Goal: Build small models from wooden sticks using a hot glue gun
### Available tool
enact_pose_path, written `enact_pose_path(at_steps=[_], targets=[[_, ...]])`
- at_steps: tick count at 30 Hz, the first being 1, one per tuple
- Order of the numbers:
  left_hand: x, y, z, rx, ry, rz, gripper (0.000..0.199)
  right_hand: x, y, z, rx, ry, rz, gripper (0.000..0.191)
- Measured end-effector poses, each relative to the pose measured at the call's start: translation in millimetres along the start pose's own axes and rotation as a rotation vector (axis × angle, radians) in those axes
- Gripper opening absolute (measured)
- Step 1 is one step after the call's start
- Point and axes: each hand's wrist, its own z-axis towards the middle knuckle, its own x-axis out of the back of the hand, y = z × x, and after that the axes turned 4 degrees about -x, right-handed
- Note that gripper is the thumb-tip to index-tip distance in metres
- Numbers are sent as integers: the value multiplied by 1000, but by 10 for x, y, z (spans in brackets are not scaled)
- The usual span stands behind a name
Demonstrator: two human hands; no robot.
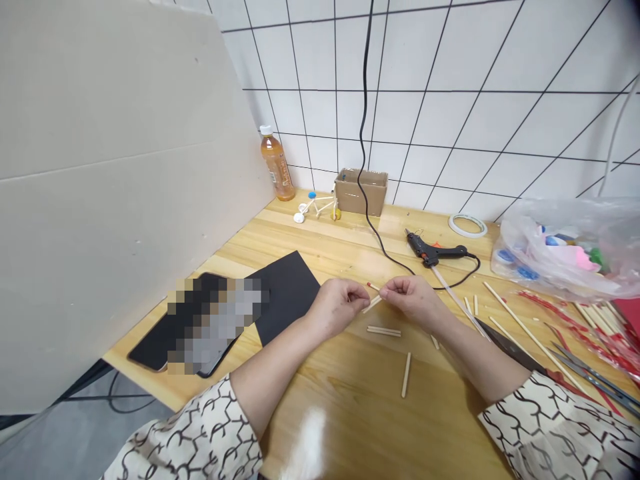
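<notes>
My left hand [340, 307] and my right hand [413, 299] face each other above the table, fingers pinched. A thin wooden stick with a red tip [373, 287] reaches leftward from my right fingertips. Just below, more pale wooden sticks [371, 305] show between the hands; whether they are held or lie on the table, I cannot tell. What my left thumb and forefinger grip is too small to make out. Closer to me lie a pair of short sticks [384, 331] side by side and a single short stick [407, 375].
Black card [285, 293] and phones [170, 327] lie left. A small stick bicycle [320, 205], bottle [277, 165] and cardboard box [363, 192] stand behind. Rightward are a glue gun [433, 250] with its cord, tape roll [467, 225], plastic bag [565, 247], scissors [600, 380] and long sticks [525, 327].
</notes>
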Motion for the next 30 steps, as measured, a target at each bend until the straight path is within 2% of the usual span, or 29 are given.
enact_pose_path(at_steps=[13, 23, 30], targets=[[-132, 5, -66, -37, 16, 384, 12, -138, 92, 18, 77, 87, -151, 21], [-235, -109, -95, -242, 88, 468, 14, -162, 125, 41, 61, 115, -250, 21], [-271, -147, -73, -265, 123, 473, 18, -168, 59, 34, 57, 150, -389, 19]])
